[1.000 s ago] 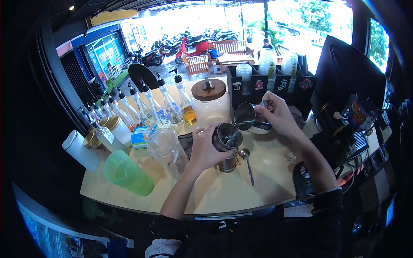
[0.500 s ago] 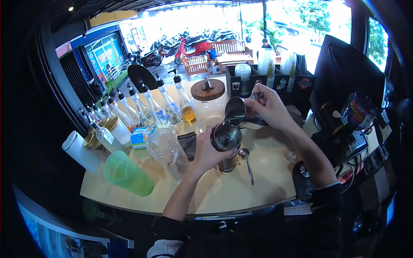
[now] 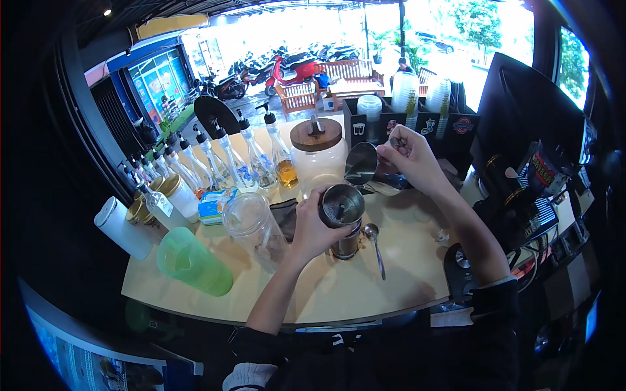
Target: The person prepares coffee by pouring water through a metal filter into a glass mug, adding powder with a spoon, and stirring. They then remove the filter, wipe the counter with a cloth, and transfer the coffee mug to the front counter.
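My left hand [image 3: 315, 226] is wrapped round a metal cup [image 3: 353, 201], whose open mouth faces me; something dark shows inside. Directly under it a second metal container [image 3: 345, 246] stands on the counter; whether the two touch I cannot tell. Up and to the right, my right hand [image 3: 412, 158] grips a small metal pitcher [image 3: 360, 162] by its handle side. The pitcher is tilted, its mouth toward the cup but apart from it. A spoon [image 3: 376, 249] lies on the counter just right of the lower container.
A wooden-lidded jar [image 3: 317, 159] stands behind the cup. Left are a clear pitcher [image 3: 253, 228], a green pitcher [image 3: 194, 262] and a row of pump bottles [image 3: 257, 159]. A black cup holder [image 3: 357, 128] stands at the back, a dark monitor [image 3: 531, 120] at right.
The pitcher has moved up and right, away from the cup's rim, and is tipped less steeply. My left hand has barely moved, still around the cup.
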Demonstrator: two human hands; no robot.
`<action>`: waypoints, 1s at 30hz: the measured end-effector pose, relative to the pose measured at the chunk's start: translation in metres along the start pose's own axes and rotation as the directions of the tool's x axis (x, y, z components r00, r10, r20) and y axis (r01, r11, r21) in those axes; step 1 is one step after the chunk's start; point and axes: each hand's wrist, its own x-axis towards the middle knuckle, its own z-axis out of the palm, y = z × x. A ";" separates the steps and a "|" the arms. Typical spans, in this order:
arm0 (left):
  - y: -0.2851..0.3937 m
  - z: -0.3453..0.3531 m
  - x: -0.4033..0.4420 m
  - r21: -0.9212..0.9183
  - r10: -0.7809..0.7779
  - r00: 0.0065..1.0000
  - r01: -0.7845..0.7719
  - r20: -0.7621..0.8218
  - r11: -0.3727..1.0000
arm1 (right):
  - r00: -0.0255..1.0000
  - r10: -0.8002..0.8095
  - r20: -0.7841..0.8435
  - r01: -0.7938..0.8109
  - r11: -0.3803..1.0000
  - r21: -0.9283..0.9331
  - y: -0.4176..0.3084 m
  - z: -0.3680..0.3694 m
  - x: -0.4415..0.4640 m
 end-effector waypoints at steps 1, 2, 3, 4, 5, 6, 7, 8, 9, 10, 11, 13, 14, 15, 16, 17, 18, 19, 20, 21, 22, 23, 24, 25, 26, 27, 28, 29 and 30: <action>-0.001 0.000 0.000 0.058 -0.003 1.000 0.003 -0.002 0.998 | 1.000 0.000 -0.001 0.000 1.000 0.001 0.001 0.000 -0.001; -0.001 -0.001 0.000 0.058 -0.002 1.000 0.002 -0.001 0.998 | 0.999 0.039 -0.001 -0.038 0.995 0.088 0.002 -0.001 -0.002; 0.000 -0.002 0.001 0.087 -0.016 1.000 0.016 0.007 0.996 | 0.997 0.076 0.002 -0.076 0.982 0.174 0.002 -0.001 -0.004; 0.001 -0.003 0.002 0.116 -0.031 0.999 0.029 0.014 0.993 | 0.997 0.076 0.001 -0.075 0.982 0.175 0.001 -0.002 -0.006; 0.003 -0.004 0.002 0.117 -0.030 0.999 0.028 0.015 0.993 | 0.996 0.087 -0.010 -0.083 0.972 0.219 -0.003 -0.003 -0.010; 0.004 -0.005 0.003 0.141 -0.027 1.000 0.025 0.013 0.990 | 0.995 0.098 -0.020 -0.089 0.961 0.263 -0.005 -0.003 -0.012; 0.006 -0.006 0.004 0.164 -0.024 1.000 0.022 0.011 0.986 | 0.995 0.098 -0.021 -0.089 0.961 0.263 -0.002 -0.006 -0.014; 0.008 -0.007 0.005 0.165 -0.023 1.000 0.021 0.012 0.986 | 0.995 0.095 -0.010 -0.089 0.964 0.251 0.003 -0.010 -0.015; 0.009 -0.008 0.006 0.167 -0.008 1.000 0.006 0.010 0.986 | 0.996 0.092 0.002 -0.090 0.967 0.238 0.004 -0.013 -0.017; 0.010 -0.009 0.007 0.169 0.007 1.000 -0.008 0.008 0.986 | 0.996 0.092 0.001 -0.090 0.967 0.239 0.004 -0.013 -0.019; 0.012 -0.010 0.008 0.170 0.006 1.000 -0.008 0.009 0.985 | 0.993 0.117 -0.011 -0.109 0.953 0.282 0.001 -0.014 -0.023; 0.015 -0.011 0.011 0.255 0.100 0.995 -0.090 -0.026 0.963 | 0.990 0.143 -0.022 -0.128 0.937 0.326 0.002 -0.015 -0.028; 0.016 -0.012 0.013 0.256 0.100 0.995 -0.090 -0.026 0.962 | 0.988 0.149 -0.048 -0.125 0.936 0.329 0.005 -0.016 -0.030; 0.016 -0.013 0.014 0.256 0.106 0.994 -0.097 -0.023 0.962 | 0.985 0.155 -0.074 -0.122 0.935 0.333 0.009 -0.018 -0.033; 0.017 -0.014 0.016 0.256 0.112 0.993 -0.103 -0.021 0.961 | 0.985 0.154 -0.073 -0.122 0.935 0.334 0.015 -0.020 -0.035; 0.018 -0.015 0.017 0.257 0.112 0.994 -0.103 -0.021 0.961 | 0.985 0.142 -0.096 -0.105 0.944 0.311 0.022 -0.022 -0.037; 0.020 -0.015 0.018 0.271 0.137 0.990 -0.125 -0.026 0.955 | 0.984 0.128 -0.119 -0.089 0.953 0.288 0.030 -0.024 -0.039; 0.021 -0.016 0.019 0.284 0.163 0.986 -0.148 -0.030 0.947 | 0.984 0.129 -0.120 -0.089 0.953 0.289 0.039 -0.027 -0.043; 0.020 -0.016 0.021 0.285 0.163 0.986 -0.148 -0.030 0.947 | 0.982 0.140 -0.130 -0.097 0.951 0.293 0.049 -0.029 -0.046; 0.020 -0.017 0.022 0.261 0.150 0.988 -0.138 -0.026 0.955 | 0.978 0.152 -0.140 -0.105 0.949 0.297 0.054 -0.030 -0.050; 0.019 -0.017 0.023 0.237 0.138 0.990 -0.129 -0.023 0.963 | 0.978 0.152 -0.140 -0.105 0.949 0.298 0.058 -0.029 -0.055; 0.021 -0.018 0.024 0.237 0.139 0.990 -0.129 -0.023 0.963 | 0.971 0.172 -0.166 -0.116 0.947 0.300 0.060 -0.027 -0.061; 0.023 -0.019 0.024 0.189 0.102 0.995 -0.097 -0.017 0.977 | 0.962 0.192 -0.193 -0.127 0.944 0.303 0.063 -0.026 -0.066; 0.025 -0.019 0.024 0.140 0.065 0.998 -0.063 -0.009 0.988 | 0.963 0.190 -0.193 -0.126 0.945 0.303 0.066 -0.025 -0.070; 0.027 -0.019 0.025 0.140 0.066 0.998 -0.064 -0.010 0.988 | 0.954 0.225 -0.200 -0.161 0.943 0.291 0.071 -0.025 -0.074; 0.029 -0.019 0.025 0.117 0.043 0.999 -0.043 0.000 0.992 | 0.943 0.259 -0.208 -0.196 0.940 0.279 0.078 -0.024 -0.078; 0.031 -0.019 0.025 0.095 0.020 1.000 -0.021 0.011 0.995 | 0.943 0.262 -0.205 -0.195 0.935 0.297 0.091 -0.025 -0.082; 0.032 -0.019 0.025 0.096 0.019 1.000 -0.020 0.011 0.995 | 0.943 0.261 -0.204 -0.195 0.935 0.297 0.103 -0.024 -0.085; 0.033 -0.020 0.025 0.069 -0.004 1.000 0.003 0.017 0.998 | 0.936 0.276 -0.219 -0.198 0.925 0.324 0.113 -0.023 -0.089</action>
